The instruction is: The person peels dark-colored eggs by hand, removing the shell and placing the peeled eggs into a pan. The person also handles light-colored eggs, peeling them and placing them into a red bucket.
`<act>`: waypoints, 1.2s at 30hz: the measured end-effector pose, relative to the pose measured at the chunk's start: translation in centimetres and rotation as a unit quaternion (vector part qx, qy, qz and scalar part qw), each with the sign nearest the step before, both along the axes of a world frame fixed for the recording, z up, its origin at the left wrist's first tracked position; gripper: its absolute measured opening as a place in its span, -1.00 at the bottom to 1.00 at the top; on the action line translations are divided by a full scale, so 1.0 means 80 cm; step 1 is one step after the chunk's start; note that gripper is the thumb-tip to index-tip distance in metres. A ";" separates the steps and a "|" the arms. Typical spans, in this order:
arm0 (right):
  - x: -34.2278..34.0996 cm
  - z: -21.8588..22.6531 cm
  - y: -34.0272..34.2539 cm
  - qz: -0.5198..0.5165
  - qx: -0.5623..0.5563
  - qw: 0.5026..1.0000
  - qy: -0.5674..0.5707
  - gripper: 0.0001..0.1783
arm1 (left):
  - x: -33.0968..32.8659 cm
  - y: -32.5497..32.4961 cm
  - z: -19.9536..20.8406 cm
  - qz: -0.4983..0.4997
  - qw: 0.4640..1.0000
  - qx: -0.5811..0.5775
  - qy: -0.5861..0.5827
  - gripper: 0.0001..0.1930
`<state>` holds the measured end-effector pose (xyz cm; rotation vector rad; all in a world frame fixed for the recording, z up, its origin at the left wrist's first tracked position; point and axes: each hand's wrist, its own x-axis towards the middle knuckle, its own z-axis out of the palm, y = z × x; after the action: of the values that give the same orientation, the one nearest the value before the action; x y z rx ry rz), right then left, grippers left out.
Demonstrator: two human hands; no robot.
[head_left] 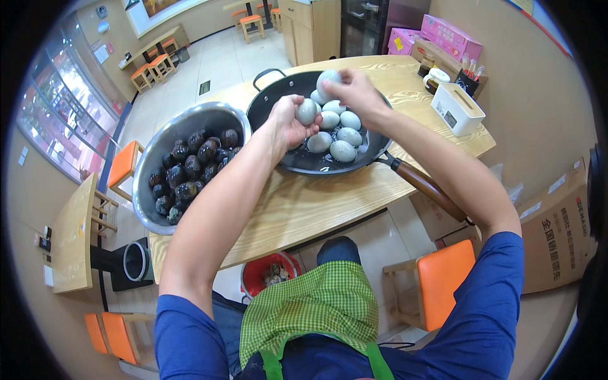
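My left hand (288,123) grips a pale grey-green egg (306,111) over the near-left rim of a black wok (370,149). My right hand (356,92) holds another pale egg (327,80) above the wok's far side. Several cleaned pale eggs (342,151) lie in the wok's bottom. To the left stands a large steel bowl (161,142) full of dark, mud-coated eggs (193,168). Both vessels rest on a light wooden table (316,206). The wok's brown wooden handle (430,188) sticks out toward the table's right front corner.
A red bucket (269,273) with shell scraps sits on the floor under the table, by my green checked apron (316,304). A white box (457,109), jars and pink cartons (451,37) stand at the table's far right. Orange stools (440,285) and cardboard boxes (557,234) surround me.
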<state>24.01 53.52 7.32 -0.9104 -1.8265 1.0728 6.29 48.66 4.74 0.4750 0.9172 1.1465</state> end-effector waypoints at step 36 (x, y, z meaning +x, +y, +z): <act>0.032 -0.012 -0.036 0.105 0.158 0.851 -0.490 -0.62 | -0.014 -0.032 0.004 0.030 0.989 -0.066 0.125 -0.55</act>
<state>26.54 50.68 6.34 -1.1755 -2.8856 0.3543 5.20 46.06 5.06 0.4916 1.2250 1.0875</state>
